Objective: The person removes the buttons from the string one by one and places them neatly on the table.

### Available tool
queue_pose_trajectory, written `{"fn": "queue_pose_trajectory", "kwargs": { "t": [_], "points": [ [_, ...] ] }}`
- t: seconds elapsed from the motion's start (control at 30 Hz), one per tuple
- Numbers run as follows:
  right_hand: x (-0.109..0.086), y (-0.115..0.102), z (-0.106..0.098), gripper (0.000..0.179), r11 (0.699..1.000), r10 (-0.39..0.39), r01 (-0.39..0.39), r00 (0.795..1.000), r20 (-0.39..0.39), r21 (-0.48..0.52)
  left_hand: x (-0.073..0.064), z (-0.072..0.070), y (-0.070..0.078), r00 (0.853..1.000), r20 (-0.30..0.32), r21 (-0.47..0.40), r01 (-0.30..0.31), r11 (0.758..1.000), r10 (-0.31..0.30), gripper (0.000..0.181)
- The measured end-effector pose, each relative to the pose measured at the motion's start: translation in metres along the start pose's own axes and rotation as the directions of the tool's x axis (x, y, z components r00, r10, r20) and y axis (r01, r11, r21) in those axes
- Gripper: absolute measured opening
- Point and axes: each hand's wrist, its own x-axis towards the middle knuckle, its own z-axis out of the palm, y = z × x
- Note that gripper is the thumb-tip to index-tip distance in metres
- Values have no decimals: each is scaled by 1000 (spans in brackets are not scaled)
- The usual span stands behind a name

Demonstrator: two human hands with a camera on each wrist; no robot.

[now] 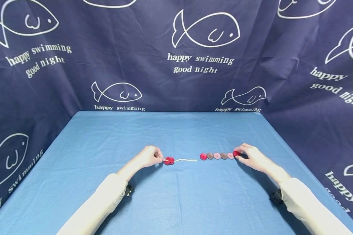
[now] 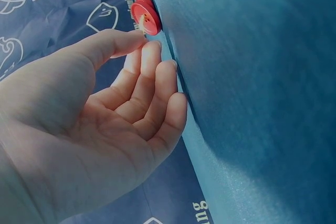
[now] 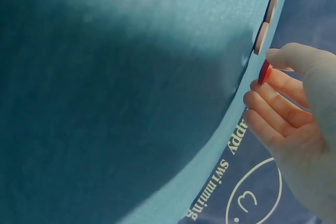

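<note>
Head view shows a white cord [image 1: 188, 160] lying left of centre on the blue cloth [image 1: 176, 195], its loose tail running right from two red buttons [image 1: 170, 161] that overlap at its left end. The cord looks light, soft and limp, so it would likely buckle if pushed far from the pinch; gripping close behind the tip should keep it firm. The left hand [image 1: 150, 156] has thumb and forefinger brought together at the cord's short end, just beside the buttons, seemingly pinching it, while the other fingers curl loosely. To the right, the right hand [image 1: 254, 158] holds another red button [image 1: 236, 153] by its edge between thumb and fingertips, the gap only as narrow as the disc. That button should be light, stiff and smooth, perhaps slippery; a rim hold suits it, leaving its face uncovered. It sits at the right end of a row of red, brown and pink buttons [image 1: 216, 156], close beside the last pink one.
</note>
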Motion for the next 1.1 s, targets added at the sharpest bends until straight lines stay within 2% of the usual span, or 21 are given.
{"fn": "queue_pose_trajectory", "kwargs": {
  "t": [0.67,1.1],
  "points": [
    [-3,1,1,20,1000,26,-27,999,31,13,-2,3,-2,1000,-9,-1,15,1000,-15,5],
    [-4,4,3,20,1000,-8,8,1000,9,-22,0,1,0,1000,-17,15,-1,1000,2,4]
  ]
}}
